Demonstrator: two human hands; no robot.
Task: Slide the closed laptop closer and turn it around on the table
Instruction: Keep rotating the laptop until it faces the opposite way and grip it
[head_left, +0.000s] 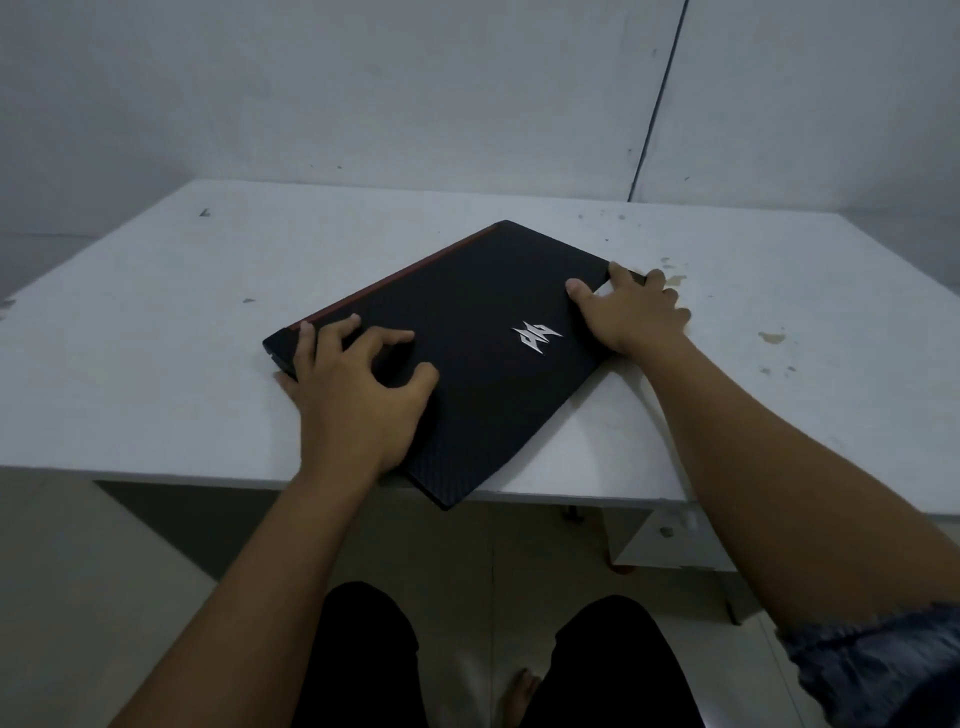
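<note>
A closed black laptop (467, 332) with a silver logo and a red strip along its far-left edge lies skewed on the white table (156, 332). Its near corner juts slightly over the table's front edge. My left hand (353, 389) presses on the lid at the left corner, fingers curled, thumb wrapped round the side. My right hand (631, 309) grips the right corner, thumb on the lid and fingers round the edge.
The table top has stains and chipped spots at the right (771, 338). A grey wall stands close behind the table. Below the front edge I see my dark trousers (493, 665), a bare foot and a pale floor.
</note>
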